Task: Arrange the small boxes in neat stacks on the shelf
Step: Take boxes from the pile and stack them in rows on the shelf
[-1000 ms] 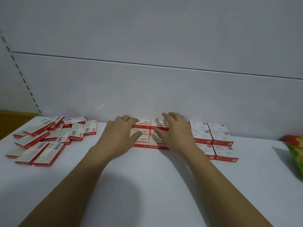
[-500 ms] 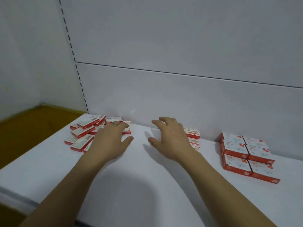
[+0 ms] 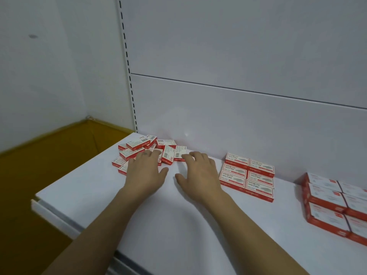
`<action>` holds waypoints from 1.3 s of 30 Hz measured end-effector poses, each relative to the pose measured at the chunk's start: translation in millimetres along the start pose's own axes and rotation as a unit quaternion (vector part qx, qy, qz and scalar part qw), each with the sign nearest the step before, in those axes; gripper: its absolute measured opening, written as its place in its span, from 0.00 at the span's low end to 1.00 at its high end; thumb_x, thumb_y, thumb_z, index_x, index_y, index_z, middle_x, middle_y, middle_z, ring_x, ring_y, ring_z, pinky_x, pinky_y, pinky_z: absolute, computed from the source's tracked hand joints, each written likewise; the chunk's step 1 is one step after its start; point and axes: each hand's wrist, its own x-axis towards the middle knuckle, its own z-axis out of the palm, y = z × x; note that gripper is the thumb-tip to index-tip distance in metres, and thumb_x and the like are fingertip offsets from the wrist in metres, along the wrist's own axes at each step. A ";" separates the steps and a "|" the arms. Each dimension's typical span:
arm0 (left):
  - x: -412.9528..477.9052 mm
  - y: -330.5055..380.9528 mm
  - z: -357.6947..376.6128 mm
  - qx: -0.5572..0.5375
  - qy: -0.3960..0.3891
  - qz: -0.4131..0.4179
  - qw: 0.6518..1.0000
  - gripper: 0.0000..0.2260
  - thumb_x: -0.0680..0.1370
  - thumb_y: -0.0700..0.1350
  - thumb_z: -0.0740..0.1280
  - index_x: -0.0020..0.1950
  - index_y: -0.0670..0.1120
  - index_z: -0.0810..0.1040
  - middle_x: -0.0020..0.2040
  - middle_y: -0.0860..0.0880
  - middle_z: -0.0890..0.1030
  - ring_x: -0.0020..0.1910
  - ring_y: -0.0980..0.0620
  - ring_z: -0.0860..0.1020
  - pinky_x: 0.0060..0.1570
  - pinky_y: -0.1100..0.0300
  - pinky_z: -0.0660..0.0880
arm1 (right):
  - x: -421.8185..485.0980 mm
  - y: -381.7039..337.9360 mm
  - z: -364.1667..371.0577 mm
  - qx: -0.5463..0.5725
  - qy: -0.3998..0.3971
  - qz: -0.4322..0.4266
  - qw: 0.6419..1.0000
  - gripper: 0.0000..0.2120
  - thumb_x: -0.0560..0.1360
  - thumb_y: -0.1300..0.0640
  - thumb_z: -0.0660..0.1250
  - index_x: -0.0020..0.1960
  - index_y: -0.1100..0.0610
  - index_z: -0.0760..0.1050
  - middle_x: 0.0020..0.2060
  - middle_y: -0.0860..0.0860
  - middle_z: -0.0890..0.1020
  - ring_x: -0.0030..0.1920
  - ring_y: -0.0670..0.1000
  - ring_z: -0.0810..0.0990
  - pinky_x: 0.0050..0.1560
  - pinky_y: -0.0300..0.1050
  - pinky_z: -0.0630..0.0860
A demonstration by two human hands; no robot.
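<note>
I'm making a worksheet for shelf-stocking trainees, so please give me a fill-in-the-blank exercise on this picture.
1. On the shelf, the middle stack stands to the ___ of the jumbled small boxes.
2. Every box is white and ___.
3. The middle stack shows ___ box tops.
4. The left hand reaches over the jumble, the right hand beside it, both palms facing ___.
Missing: right; red; six; down.

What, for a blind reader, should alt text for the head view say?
A person's left hand and right hand reach, fingers spread, to a jumbled pile of small red-and-white boxes at the left end of a white shelf. Beside them stand a neat middle stack and a neat right stack.
</note>
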 end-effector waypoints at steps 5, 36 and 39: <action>17.5 5.9 7.5 0.015 0.001 0.019 1.000 0.29 0.76 0.63 0.61 0.73 0.51 0.64 0.72 0.49 0.69 0.71 0.46 0.66 0.69 0.47 0.62 | -3.6 4.6 12.1 -0.076 0.046 0.019 0.996 0.25 0.71 0.44 0.68 0.64 0.56 0.74 0.62 0.57 0.77 0.64 0.58 0.73 0.68 0.57 0.63; 16.7 36.0 -36.0 -0.251 0.076 0.105 0.959 0.31 0.71 0.52 0.74 0.72 0.55 0.67 0.63 0.52 0.78 0.53 0.53 0.79 0.46 0.60 0.78 | -3.3 42.8 -48.0 0.029 0.087 0.058 0.994 0.28 0.77 0.47 0.63 0.74 0.50 0.60 0.71 0.49 0.66 0.70 0.52 0.65 0.70 0.48 0.59; 12.3 54.3 -35.5 -0.289 0.048 0.146 0.945 0.35 0.72 0.51 0.74 0.74 0.55 0.62 0.62 0.55 0.79 0.49 0.59 0.76 0.45 0.71 0.72 | -12.5 60.0 -61.6 0.029 0.090 0.061 0.994 0.29 0.76 0.49 0.65 0.75 0.50 0.60 0.71 0.49 0.66 0.69 0.52 0.65 0.69 0.47 0.59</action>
